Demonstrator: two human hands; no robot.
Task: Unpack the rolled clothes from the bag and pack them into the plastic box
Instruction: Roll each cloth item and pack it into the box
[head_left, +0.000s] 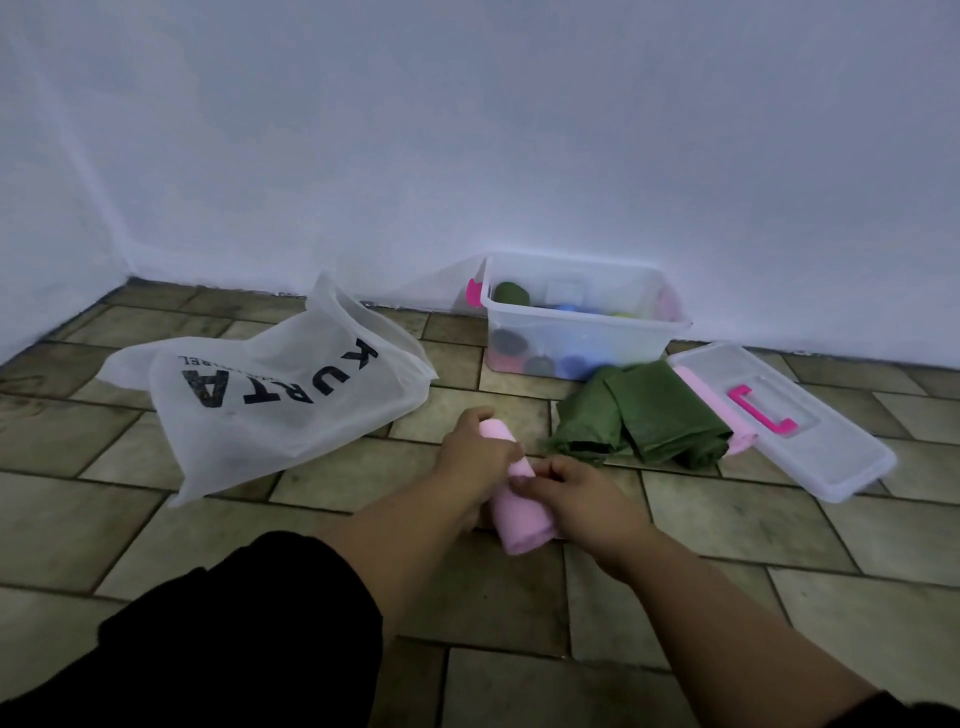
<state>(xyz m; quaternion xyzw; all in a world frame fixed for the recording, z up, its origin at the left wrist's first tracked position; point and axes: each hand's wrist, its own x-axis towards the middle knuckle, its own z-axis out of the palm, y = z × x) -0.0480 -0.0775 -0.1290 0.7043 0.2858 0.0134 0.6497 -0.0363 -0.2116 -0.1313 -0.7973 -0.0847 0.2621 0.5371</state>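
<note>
Single head cam, wide-angle, worn high: looks fwd & down over tiled floor (218, 545) toward wall (467, 130); plastic box (623, 340) mid-distance, at wall's foot.

Grip of left hand (478, 452) and right hand (582, 499) is covering the middle of the pink rolled cloth (519, 525). Cloudy walls of the clear plastic box (587, 338) are blurring the rolls inside. Small print on the white translucent bag (270, 415) is blurring past reading. Black sleeve (234, 623) is running off the bottom edge.
</note>
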